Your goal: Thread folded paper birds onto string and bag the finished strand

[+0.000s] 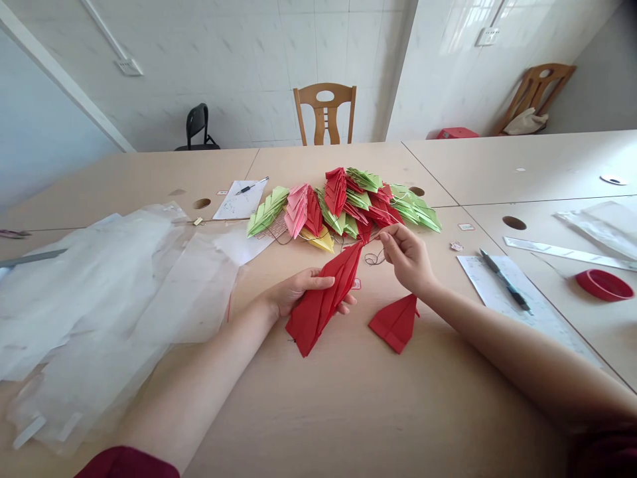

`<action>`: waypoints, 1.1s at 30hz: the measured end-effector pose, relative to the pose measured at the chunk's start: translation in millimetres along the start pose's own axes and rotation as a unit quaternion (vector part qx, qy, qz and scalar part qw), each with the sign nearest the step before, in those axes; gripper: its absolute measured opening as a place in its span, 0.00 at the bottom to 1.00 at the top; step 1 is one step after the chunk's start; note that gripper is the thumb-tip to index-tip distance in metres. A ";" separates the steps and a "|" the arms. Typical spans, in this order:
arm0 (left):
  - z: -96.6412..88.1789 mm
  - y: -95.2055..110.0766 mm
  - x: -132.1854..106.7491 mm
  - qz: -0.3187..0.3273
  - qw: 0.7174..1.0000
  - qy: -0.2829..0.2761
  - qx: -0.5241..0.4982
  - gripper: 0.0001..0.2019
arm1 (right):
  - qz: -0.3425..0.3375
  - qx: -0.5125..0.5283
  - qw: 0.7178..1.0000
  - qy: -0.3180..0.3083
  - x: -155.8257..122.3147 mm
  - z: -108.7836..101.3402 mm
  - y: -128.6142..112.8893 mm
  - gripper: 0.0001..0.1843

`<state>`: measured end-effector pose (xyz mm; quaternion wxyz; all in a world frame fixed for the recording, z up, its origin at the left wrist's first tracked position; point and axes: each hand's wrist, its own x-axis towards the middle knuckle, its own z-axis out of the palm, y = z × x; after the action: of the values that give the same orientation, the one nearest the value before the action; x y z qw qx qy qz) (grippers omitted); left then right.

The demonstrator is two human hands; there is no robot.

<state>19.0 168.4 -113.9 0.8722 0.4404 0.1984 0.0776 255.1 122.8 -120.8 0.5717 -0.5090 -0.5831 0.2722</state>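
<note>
My left hand (298,292) is closed around a stack of red folded paper pieces (326,299), held just above the wooden table (348,411). My right hand (405,255) pinches a thin dark thread (374,257) that loops down beside the stack's tip. A single red folded piece (395,323) lies on the table under my right wrist. Behind both hands lies a strung row of green, pink, red and yellow folded pieces (348,202).
Clear plastic sleeves (109,299) cover the table's left side. A pen on a paper sheet (505,285), a ruler (562,251) and a red lid (604,284) lie to the right. Another sheet with a pen (241,198) lies at the back. Two wooden chairs stand beyond.
</note>
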 end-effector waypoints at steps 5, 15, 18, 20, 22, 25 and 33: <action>6.2 4.7 -2.1 0.008 0.998 0.043 0.055 0.11 | 0.002 -0.020 1.000 0.014 2.1 -0.7 2.7 0.18; -1.3 4.8 -6.5 -0.011 0.991 0.078 0.105 0.12 | 0.000 -0.053 0.999 0.008 0.7 -0.1 4.1 0.18; -5.9 8.3 -5.9 0.022 0.986 0.117 0.113 0.11 | -0.004 -0.056 0.998 0.008 0.8 -0.3 4.3 0.18; -10.1 11.7 -5.9 0.048 0.981 0.153 0.107 0.12 | -0.005 -0.063 0.998 0.000 1.4 -0.6 4.0 0.18; -15.0 16.5 -6.9 0.062 0.973 0.193 0.108 0.14 | 0.000 -0.087 0.996 -0.022 3.7 -2.3 3.4 0.18; -20.5 27.3 -12.2 0.053 0.958 0.245 0.141 0.19 | 0.013 -0.137 0.987 -0.078 11.3 -9.9 1.2 0.17; -24.4 55.1 -36.6 -0.079 0.893 0.304 0.322 0.25 | 0.066 -0.347 0.899 -0.259 40.9 -68.6 -11.4 0.11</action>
<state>-22.2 208.1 -72.8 0.5829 0.6346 0.5025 0.0707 323.7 137.9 -81.0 0.1681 -0.6239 -0.7331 0.2122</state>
